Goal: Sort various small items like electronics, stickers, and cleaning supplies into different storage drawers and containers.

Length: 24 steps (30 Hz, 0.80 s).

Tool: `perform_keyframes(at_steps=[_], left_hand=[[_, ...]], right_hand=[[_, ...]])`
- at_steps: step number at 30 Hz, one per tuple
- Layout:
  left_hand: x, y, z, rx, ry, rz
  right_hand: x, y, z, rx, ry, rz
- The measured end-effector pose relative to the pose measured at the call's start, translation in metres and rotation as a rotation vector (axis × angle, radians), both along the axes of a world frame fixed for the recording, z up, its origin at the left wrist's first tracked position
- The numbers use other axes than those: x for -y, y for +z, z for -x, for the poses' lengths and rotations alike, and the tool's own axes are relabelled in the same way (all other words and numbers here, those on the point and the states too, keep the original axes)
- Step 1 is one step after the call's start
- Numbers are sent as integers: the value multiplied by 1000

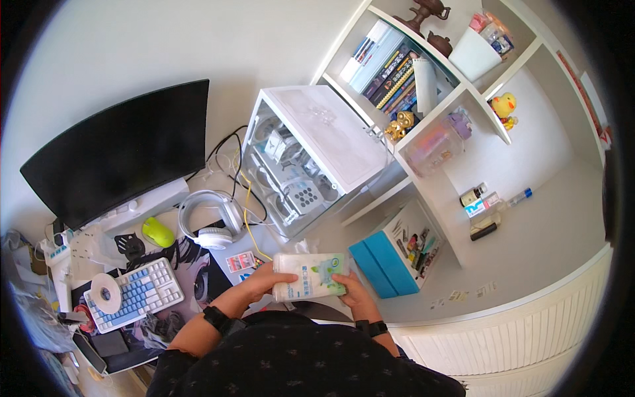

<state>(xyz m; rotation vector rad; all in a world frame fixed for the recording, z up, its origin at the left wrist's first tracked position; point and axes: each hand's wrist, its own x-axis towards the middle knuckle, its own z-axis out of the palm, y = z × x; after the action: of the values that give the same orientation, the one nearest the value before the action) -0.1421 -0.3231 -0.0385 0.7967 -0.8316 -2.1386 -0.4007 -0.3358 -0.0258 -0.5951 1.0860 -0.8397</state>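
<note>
Both hands hold a soft white packet with green leaf print and writing (311,278), close to the body above the desk's front edge. My left hand (264,282) grips its left end, thumb on top. My right hand (353,290) grips the right end, its thumb also on the upper face. Dark straps are round both wrists. Just left of the packet lie small printed cards (240,261) on the desk. To the right stands a blue and white box (384,263) with pens and small items in its open compartment.
At left are a black curved monitor (119,149), a keyboard (136,293) with a tape roll (105,293) on it, a lime mouse (158,232) and white headphones (211,221). A white computer case (317,134) stands behind. Shelves at right hold books (392,74), a clear bottle (439,144) and small containers (481,206).
</note>
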Motion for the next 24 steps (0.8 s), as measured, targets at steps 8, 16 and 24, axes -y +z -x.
perform_keyframes(at_steps=[8, 16, 24], left_hand=[[0, -5, -1, -3, 1, -39], [6, 0, 0, 43, 70, -65], [19, 7, 12, 69, 140, 55]], right_hand=[[-2, 9, -5, 8, 26, 53], [1, 13, -4, 78, 47, 102], [-6, 14, 17, -49, -23, 160]])
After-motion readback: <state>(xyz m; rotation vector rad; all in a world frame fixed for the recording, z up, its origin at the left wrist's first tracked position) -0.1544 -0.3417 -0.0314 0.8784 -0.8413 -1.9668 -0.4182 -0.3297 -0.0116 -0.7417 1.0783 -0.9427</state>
